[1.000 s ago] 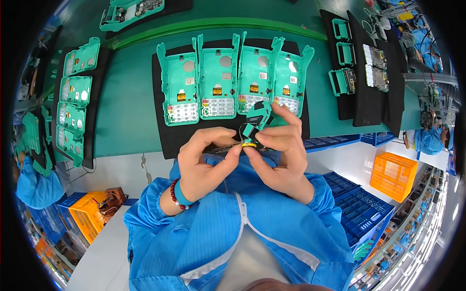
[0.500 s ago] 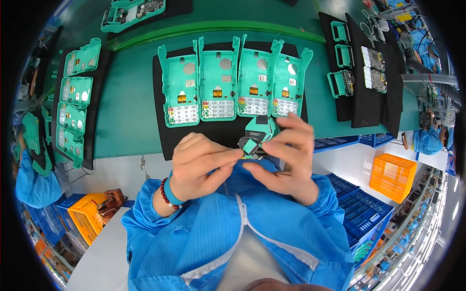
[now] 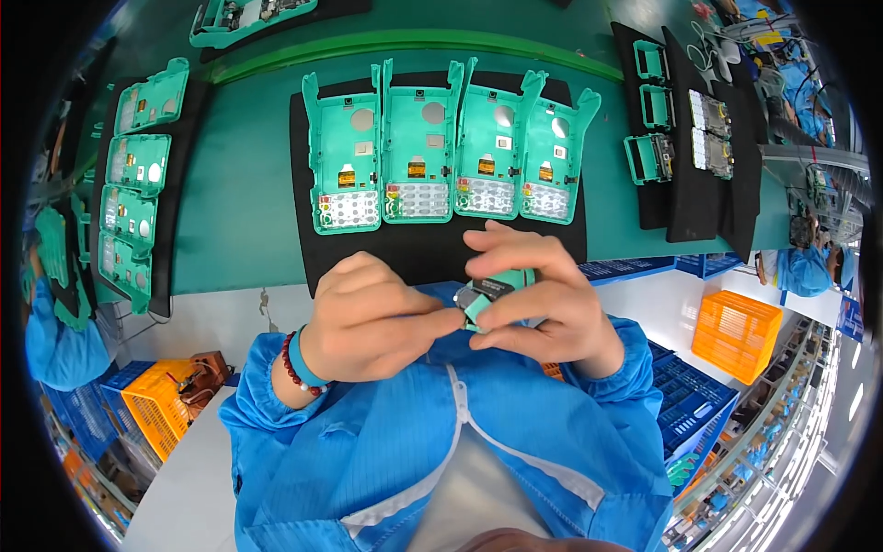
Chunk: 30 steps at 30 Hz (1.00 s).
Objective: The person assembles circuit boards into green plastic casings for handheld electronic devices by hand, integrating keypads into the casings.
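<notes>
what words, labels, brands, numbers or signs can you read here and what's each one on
None is readable enough to quote.
Small green-and-black part in the right hand: pale print, too small to read.
Orange labels in the four green casings: marks too small to read.
Keypads: any markings too small to read.
Blue panel at the far right: too blurred to read.
</notes>
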Motion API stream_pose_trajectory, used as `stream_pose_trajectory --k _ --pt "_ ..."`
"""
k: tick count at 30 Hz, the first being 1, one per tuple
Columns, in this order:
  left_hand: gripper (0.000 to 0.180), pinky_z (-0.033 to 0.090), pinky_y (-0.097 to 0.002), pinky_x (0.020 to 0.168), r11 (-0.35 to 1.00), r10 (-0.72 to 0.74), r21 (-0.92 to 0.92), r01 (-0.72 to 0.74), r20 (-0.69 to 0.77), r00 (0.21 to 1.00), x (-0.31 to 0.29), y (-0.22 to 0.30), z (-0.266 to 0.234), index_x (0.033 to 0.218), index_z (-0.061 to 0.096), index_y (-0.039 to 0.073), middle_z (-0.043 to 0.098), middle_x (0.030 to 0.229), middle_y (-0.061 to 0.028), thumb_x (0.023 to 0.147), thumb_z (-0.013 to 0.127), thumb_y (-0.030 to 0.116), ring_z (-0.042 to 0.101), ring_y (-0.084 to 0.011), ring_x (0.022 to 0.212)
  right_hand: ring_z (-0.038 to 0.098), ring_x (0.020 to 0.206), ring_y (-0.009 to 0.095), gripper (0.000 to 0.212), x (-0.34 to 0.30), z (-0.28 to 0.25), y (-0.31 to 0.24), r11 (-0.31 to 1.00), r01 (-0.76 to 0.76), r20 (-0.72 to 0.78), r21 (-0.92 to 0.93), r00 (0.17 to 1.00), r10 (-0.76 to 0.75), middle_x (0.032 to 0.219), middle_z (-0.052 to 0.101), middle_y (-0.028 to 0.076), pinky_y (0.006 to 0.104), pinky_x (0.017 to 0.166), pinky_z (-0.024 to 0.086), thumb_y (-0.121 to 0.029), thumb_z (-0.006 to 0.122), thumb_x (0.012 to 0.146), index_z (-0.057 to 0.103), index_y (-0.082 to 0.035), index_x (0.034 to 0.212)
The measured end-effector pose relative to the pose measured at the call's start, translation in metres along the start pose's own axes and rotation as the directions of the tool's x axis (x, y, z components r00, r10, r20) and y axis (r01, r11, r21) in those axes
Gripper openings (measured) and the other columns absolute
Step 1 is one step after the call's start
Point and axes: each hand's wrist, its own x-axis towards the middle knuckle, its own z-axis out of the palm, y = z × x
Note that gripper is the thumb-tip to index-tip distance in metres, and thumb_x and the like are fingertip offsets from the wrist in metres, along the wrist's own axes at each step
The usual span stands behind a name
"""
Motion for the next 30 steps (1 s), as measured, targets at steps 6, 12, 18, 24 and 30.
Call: stream_pose_trajectory --k 6,12,18,24,30 --pt "0.036 0.041 -0.0260 0.066 0.937 0.177 0.297 -0.182 0.043 0.983 -0.002 0.006 -0.008 0.101 0.078 0.014 0.070 0.089 -0.0006 0.065 0.075 0.016 0.060 -0.0101 0.072 0.051 0.131 0.047 0.046 0.005 -0.004 -0.003 0.986 0.039 0.012 -0.163 0.999 -0.037 0.138 0.052 0.026 0.0608 0.111 0.037 -0.016 0.096 0.066 0.064 -0.012 0.098" --pt "0.037 0.042 -0.0261 0.067 0.922 0.198 0.326 -0.210 0.070 0.978 -0.002 0.010 -0.010 0.101 0.077 0.013 0.070 0.089 -0.0005 0.064 0.076 0.017 0.060 -0.0103 0.074 0.053 0.132 0.039 0.033 0.004 -0.005 -0.008 0.981 0.032 0.051 -0.192 0.998 -0.023 0.137 0.059 0.015 0.0599 0.108 0.040 -0.012 0.091 0.066 0.068 -0.011 0.091" --pt "0.036 0.043 -0.0264 0.068 0.958 0.140 0.248 -0.147 0.045 0.989 -0.005 0.005 -0.009 0.101 0.077 0.013 0.070 0.089 -0.0003 0.065 0.076 0.015 0.059 -0.0114 0.071 0.055 0.129 0.042 0.030 0.006 -0.002 -0.008 0.966 0.085 0.124 -0.243 0.991 -0.055 0.128 0.064 0.012 0.0611 0.111 0.036 -0.015 0.090 0.071 0.071 -0.013 0.094" --pt "0.032 0.044 -0.0263 0.068 0.960 0.088 0.259 -0.102 0.065 0.994 -0.004 0.007 -0.011 0.099 0.077 0.012 0.069 0.089 0.0004 0.067 0.076 0.013 0.058 -0.0119 0.070 0.056 0.129 0.033 0.027 0.012 0.002 -0.012 0.951 0.020 0.111 -0.309 0.994 0.015 0.126 0.064 0.004 0.0576 0.112 0.038 -0.013 0.087 0.071 0.067 -0.011 0.089" --pt "0.029 0.043 -0.0275 0.067 0.943 0.096 0.313 -0.113 0.068 0.993 -0.007 0.006 -0.011 0.096 0.078 0.014 0.072 0.090 -0.0003 0.067 0.082 0.011 0.060 -0.0125 0.070 0.056 0.130 0.031 0.022 0.020 0.003 -0.029 0.821 0.087 0.202 -0.564 0.979 0.035 0.124 0.065 0.002 0.0605 0.114 0.035 -0.014 0.083 0.075 0.067 -0.009 0.089"
